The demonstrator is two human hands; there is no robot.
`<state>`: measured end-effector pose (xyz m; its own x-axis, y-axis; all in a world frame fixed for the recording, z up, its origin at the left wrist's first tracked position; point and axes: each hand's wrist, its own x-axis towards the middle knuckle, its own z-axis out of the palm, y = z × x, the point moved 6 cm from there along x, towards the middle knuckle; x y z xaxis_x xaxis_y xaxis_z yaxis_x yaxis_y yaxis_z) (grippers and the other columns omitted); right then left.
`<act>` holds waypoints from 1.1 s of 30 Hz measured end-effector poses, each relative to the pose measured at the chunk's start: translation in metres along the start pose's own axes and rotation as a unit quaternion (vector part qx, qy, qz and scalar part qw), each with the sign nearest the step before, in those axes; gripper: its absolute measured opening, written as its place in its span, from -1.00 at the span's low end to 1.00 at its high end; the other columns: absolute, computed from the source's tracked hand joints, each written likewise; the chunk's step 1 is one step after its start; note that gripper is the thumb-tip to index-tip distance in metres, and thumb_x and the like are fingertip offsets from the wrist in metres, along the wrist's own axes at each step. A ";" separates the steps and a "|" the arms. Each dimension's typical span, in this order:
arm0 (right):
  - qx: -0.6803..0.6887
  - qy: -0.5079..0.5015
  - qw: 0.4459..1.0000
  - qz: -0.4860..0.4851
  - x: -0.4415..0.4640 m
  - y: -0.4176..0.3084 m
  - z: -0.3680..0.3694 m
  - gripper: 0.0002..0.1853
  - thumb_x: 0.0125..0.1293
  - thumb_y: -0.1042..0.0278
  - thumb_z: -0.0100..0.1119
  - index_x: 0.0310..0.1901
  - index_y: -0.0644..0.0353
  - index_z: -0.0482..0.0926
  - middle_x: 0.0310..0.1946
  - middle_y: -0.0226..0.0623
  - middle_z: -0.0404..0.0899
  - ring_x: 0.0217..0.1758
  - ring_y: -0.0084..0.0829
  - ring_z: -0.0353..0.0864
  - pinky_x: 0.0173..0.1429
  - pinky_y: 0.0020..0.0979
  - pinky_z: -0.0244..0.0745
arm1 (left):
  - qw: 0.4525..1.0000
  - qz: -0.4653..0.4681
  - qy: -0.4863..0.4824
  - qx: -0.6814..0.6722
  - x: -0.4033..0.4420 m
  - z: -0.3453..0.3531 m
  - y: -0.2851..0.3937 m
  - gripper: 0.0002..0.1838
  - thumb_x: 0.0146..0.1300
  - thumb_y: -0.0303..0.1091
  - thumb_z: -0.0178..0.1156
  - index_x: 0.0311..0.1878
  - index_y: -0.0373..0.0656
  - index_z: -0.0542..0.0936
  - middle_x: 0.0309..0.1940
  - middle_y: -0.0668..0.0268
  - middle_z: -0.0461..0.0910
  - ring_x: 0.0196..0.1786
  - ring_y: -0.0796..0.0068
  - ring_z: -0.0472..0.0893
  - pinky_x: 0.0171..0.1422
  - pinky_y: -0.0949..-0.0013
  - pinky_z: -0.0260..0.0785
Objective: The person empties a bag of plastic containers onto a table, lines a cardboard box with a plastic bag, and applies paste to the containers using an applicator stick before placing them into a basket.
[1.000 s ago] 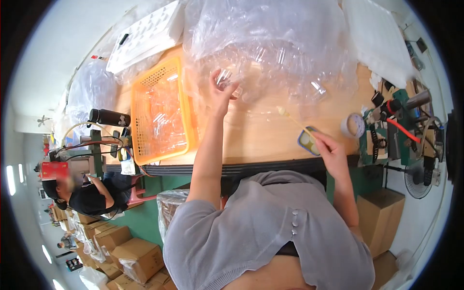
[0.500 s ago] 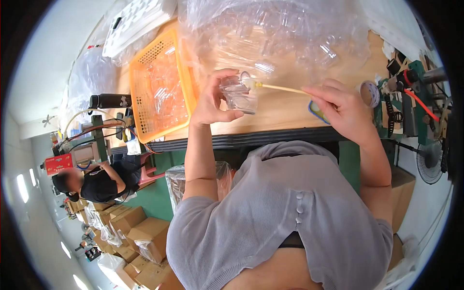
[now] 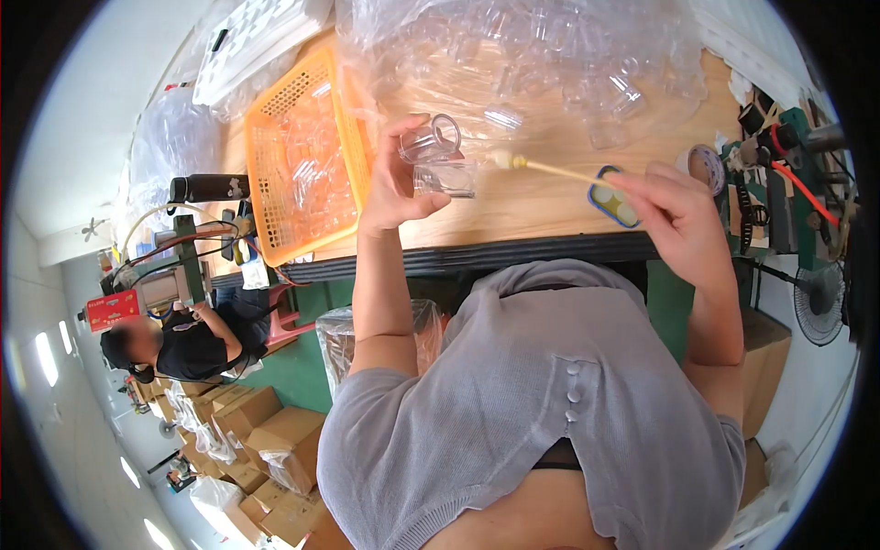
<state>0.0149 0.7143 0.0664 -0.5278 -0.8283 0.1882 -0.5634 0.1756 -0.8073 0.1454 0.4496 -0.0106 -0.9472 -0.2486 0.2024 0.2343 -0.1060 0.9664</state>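
Note:
My left hand [image 3: 394, 188] is closed around clear plastic pieces above the table. One is a clear cup [image 3: 446, 181] lying sideways; just above it sits a clear piece with a round open rim [image 3: 431, 139]. Whether the two are joined I cannot tell. My right hand [image 3: 676, 215] pinches a thin pale stick [image 3: 559, 171] with a whitish, blunt tip pointing left. That tip hovers a little to the right of the cup, apart from it. Beneath the right fingers lies a small blue-rimmed dish [image 3: 614, 196] with pale green inside.
An orange basket [image 3: 259, 197] of clear plastic pieces stands left. Clear plastic bags with cups [image 3: 550, 64] cover the back. A tape roll [image 3: 706, 170] and machinery sit right. A black bottle [image 3: 209, 191] lies beyond the basket; another person [image 3: 192, 348] sits far left.
My right hand has drawn the stick back to the right, and its tip has come away from the clear pieces. My left hand has shifted slightly left and up, turning the round rim more into view.

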 end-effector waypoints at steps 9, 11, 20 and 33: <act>0.065 0.023 0.998 -0.002 -0.003 -0.002 0.010 -0.76 0.17 0.64 0.11 -0.12 0.28 0.62 -0.61 -0.30 0.28 -0.54 -0.43 0.26 -0.44 -0.46 0.17 | 0.999 0.025 0.005 -0.038 0.003 0.010 0.009 -0.05 -0.27 -0.39 0.54 0.25 -0.04 0.21 -0.05 0.27 0.42 0.03 0.19 0.55 0.09 0.14 0.46; 0.043 0.013 0.999 -0.005 -0.006 -0.003 0.011 -0.76 0.17 0.64 0.11 -0.12 0.28 0.62 -0.61 -0.30 0.28 -0.54 -0.44 0.25 -0.44 -0.47 0.16 | 0.999 0.026 0.011 -0.034 0.002 0.008 0.009 -0.05 -0.27 -0.38 0.54 0.25 -0.04 0.22 -0.05 0.26 0.42 0.02 0.19 0.55 0.09 0.14 0.47; 0.091 0.012 0.996 -0.005 -0.006 0.008 0.022 -0.76 0.18 0.66 0.11 -0.11 0.29 0.62 -0.57 -0.31 0.34 -0.51 -0.46 0.30 -0.41 -0.49 0.18 | 0.997 0.057 0.037 -0.048 0.001 0.004 0.012 -0.02 -0.22 -0.33 0.52 0.29 0.00 0.13 -0.04 0.20 0.41 0.00 0.15 0.55 -0.08 0.19 0.57; 0.099 0.044 0.994 -0.009 -0.003 0.009 0.037 -0.76 0.17 0.63 0.13 -0.12 0.25 0.63 -0.58 -0.30 0.39 -0.53 -0.47 0.32 -0.44 -0.47 0.21 | 0.969 0.115 0.150 -0.159 -0.002 0.001 0.017 -0.01 -0.17 -0.20 0.43 0.33 0.09 0.04 0.02 0.06 0.30 -0.07 -0.03 0.54 -0.56 0.25 0.62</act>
<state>0.0351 0.6986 0.0379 -0.5764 -0.7795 0.2453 -0.4424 0.0453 -0.8957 0.1514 0.4495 0.0060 -0.7666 -0.5651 0.3049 0.5326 -0.2943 0.7935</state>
